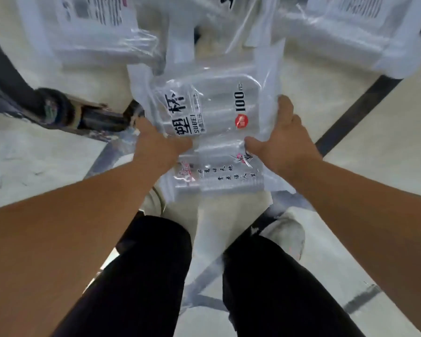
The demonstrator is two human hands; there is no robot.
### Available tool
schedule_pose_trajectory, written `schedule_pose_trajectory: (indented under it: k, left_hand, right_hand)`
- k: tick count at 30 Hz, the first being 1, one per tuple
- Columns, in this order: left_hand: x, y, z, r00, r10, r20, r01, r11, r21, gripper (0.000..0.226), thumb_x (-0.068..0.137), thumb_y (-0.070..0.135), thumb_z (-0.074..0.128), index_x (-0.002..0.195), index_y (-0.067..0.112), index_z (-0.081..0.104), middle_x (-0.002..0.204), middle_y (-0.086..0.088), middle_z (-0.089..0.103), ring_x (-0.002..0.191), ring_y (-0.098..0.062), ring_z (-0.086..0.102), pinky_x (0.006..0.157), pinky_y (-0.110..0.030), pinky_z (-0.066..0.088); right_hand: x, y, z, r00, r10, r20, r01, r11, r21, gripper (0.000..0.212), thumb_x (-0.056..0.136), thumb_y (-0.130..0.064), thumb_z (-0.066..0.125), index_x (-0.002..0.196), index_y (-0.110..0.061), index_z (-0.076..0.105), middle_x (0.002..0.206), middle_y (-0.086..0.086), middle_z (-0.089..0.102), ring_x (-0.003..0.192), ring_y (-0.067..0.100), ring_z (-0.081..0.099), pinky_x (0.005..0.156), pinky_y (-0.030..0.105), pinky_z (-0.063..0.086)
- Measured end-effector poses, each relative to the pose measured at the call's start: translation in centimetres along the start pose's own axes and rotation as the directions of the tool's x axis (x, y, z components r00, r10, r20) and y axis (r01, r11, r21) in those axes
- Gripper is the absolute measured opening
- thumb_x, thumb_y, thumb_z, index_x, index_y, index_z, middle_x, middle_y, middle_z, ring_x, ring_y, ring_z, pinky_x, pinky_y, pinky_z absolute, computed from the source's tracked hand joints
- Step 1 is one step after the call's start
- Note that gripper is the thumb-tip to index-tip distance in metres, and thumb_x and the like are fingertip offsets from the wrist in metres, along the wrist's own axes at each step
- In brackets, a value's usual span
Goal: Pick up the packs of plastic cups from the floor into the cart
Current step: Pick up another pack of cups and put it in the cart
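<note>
**One pack of cups held in both hands**

Holds one pack of plastic cups up in the air, in front of the knees and above the pale floor. Grips its left edge with the left hand, thumb on top of the clear wrap, the other fingers hidden under it. Grips its right edge with the right hand in the same way, thumb pressed on the printed front. Both grasps closed tight on the pack, not wide. On the wrap, black characters, "100" and a small red mark.

Further ahead, more packs at the upper left and another pack at the upper right, all blurred. At the left, just beside the held pack, a dark metal bar; cannot tell what it belongs to. On the right, a dark stripe across the floor. Below, black trousers and a pale shoe.
</note>
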State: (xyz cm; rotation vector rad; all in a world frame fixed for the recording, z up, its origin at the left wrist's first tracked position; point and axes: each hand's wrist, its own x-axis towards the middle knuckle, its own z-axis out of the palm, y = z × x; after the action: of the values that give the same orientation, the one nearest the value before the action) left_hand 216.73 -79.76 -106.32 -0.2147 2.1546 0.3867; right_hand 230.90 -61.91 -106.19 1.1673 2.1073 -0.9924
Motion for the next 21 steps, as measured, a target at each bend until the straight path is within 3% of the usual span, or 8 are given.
schedule_pose_trajectory:
  k: [2,3,6,9,12,16,19,21]
  left_hand:
    - [0.6,-0.7,0.9,0.998,0.017,-0.068,-0.021,0.999,-0.049,0.074,0.083,0.024,0.078,0.131,0.025,0.021,0.09,0.013,0.043,0.084,-0.013,0.049,0.054,-0.017,0.036]
    - [0.6,-0.8,1.1,0.997,0.023,-0.077,-0.027,0.998,-0.055,0.075,0.084,0.024,0.076,0.135,0.021,0.022,0.084,0.013,0.038,0.076,-0.01,0.048,0.059,-0.019,0.038]
    - [-0.1,-0.7,0.8,0.994,0.051,-0.093,-0.061,0.993,-0.104,0.083,0.084,0.023,0.074,0.146,0.013,0.019,0.092,0.005,0.047,0.077,-0.017,0.052,0.07,-0.027,0.042]
    - [-2.2,-0.3,0.3,0.995,0.056,-0.088,-0.071,0.983,-0.17,0.087,0.081,0.023,0.075,0.146,0.017,0.017,0.102,-0.008,0.057,0.076,-0.021,0.058,0.063,-0.032,0.049]
    - [-6.4,0.5,-1.4,0.992,0.084,-0.096,-0.101,0.976,-0.191,0.083,0.081,0.022,0.075,0.145,0.019,0.022,0.094,0.0,0.054,0.078,-0.018,0.058,0.071,-0.033,0.053]
    - [-15.6,1.9,-6.4,0.982,0.157,-0.105,-0.17,0.976,-0.137,0.071,0.079,0.026,0.076,0.134,0.023,0.032,0.092,0.003,0.057,0.071,-0.018,0.062,0.059,-0.035,0.055]
    - [-24.7,4.3,-11.8,0.981,0.184,-0.065,-0.191,0.975,-0.117,0.069,0.077,0.032,0.076,0.127,0.033,0.029,0.1,0.005,0.057,0.072,-0.026,0.067,0.059,-0.046,0.06]
    - [-31.2,6.4,-15.8,0.975,0.219,-0.04,-0.221,0.973,-0.063,0.068,0.077,0.035,0.075,0.127,0.033,0.029,0.105,0.0,0.059,0.077,-0.032,0.068,0.063,-0.045,0.059]
  right_hand:
    - [0.7,-0.3,1.2,1.0,0.006,-0.026,-0.003,0.994,0.108,0.096,0.078,-0.043,0.071,0.152,-0.028,0.011,0.125,0.012,0.047,0.101,0.033,0.056,0.085,0.041,0.048]
    - [0.8,-0.3,1.5,0.999,0.015,-0.044,-0.009,0.99,0.137,0.094,0.077,-0.042,0.071,0.151,-0.028,0.013,0.123,0.012,0.048,0.097,0.033,0.057,0.083,0.041,0.049]
    - [0.7,-0.5,1.6,0.998,0.043,-0.053,-0.032,0.981,0.189,0.092,0.075,-0.039,0.071,0.148,-0.03,0.016,0.118,0.012,0.054,0.092,0.033,0.059,0.078,0.037,0.047]
    - [-0.6,-0.8,0.3,0.997,0.058,-0.044,-0.049,0.981,0.188,0.089,0.076,-0.035,0.072,0.147,-0.03,0.018,0.111,0.011,0.058,0.086,0.032,0.059,0.072,0.033,0.042]
    - [-4.1,-1.6,-2.8,0.998,0.055,-0.043,-0.044,0.975,0.218,0.086,0.077,-0.032,0.072,0.146,-0.03,0.02,0.108,0.007,0.059,0.083,0.026,0.06,0.068,0.034,0.045]
    - [-13.1,-3.6,-9.6,0.996,0.086,-0.035,-0.073,0.959,0.274,0.086,0.076,-0.028,0.073,0.145,-0.032,0.023,0.109,0.003,0.059,0.089,0.027,0.061,0.075,0.038,0.05]
    - [-22.2,-6.2,-16.1,0.992,0.116,-0.044,-0.094,0.936,0.339,0.08,0.076,-0.023,0.074,0.14,-0.034,0.027,0.107,0.0,0.061,0.089,0.024,0.06,0.075,0.035,0.047]
    - [-28.4,-8.4,-21.1,0.988,0.141,-0.055,-0.113,0.93,0.35,0.083,0.075,-0.024,0.074,0.14,-0.037,0.025,0.106,0.0,0.059,0.088,0.024,0.059,0.075,0.037,0.049]
